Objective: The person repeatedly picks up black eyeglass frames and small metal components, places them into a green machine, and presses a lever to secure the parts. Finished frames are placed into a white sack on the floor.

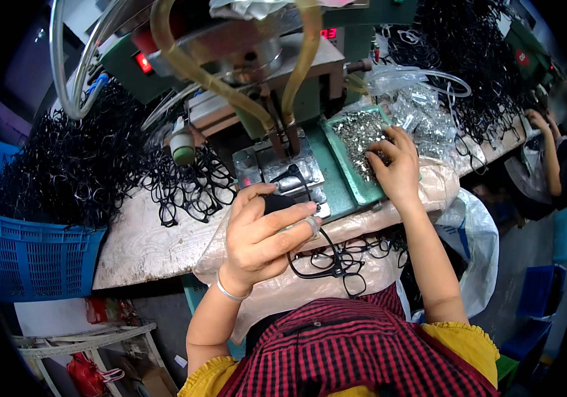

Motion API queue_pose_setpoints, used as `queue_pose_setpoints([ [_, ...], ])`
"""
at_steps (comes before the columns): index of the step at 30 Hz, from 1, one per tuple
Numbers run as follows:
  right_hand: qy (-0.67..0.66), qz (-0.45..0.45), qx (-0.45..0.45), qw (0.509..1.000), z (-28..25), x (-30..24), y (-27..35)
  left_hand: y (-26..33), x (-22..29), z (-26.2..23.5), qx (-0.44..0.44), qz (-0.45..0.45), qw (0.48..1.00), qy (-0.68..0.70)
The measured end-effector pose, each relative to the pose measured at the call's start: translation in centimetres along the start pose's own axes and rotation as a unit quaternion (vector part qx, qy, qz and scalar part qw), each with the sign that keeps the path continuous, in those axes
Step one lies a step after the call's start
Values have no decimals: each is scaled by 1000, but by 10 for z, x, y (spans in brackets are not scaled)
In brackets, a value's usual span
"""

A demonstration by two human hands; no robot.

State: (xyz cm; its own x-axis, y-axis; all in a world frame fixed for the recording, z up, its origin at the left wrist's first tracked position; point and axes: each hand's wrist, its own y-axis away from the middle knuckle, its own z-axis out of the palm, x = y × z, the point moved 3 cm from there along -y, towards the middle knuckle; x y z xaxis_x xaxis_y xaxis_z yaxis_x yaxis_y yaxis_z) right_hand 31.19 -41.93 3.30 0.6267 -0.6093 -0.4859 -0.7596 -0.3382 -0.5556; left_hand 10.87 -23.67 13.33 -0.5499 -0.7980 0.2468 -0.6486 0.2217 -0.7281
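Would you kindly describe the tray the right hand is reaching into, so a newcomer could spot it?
Start at the green machine at the bench's middle. Just right of its metal plate sits a shallow green tray under the right hand, the only container heaped with tiny silvery metal parts.

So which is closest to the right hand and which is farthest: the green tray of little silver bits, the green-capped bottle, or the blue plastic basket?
From the right hand, in the head view:
1. The green tray of small silver metal pieces, right under the fingers, which dip into it.
2. The green-capped bottle, across the machine toward the left.
3. The blue plastic basket, far left at the bench edge.
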Motion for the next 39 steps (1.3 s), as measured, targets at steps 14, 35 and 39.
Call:
queue_pose_setpoints([
  [14, -388, 232, 104, 886, -5, 34, 16, 99, 15, -40, 112, -158, 961, -199],
  [35, -138, 105, 67, 983, -59, 28, 54, 217, -193, -143, 61, -567, 729, -378],
  [39, -256, 131, 12, 958, -69, 8, 58, 276, -185, -134, 325, -567, 748, -114],
])
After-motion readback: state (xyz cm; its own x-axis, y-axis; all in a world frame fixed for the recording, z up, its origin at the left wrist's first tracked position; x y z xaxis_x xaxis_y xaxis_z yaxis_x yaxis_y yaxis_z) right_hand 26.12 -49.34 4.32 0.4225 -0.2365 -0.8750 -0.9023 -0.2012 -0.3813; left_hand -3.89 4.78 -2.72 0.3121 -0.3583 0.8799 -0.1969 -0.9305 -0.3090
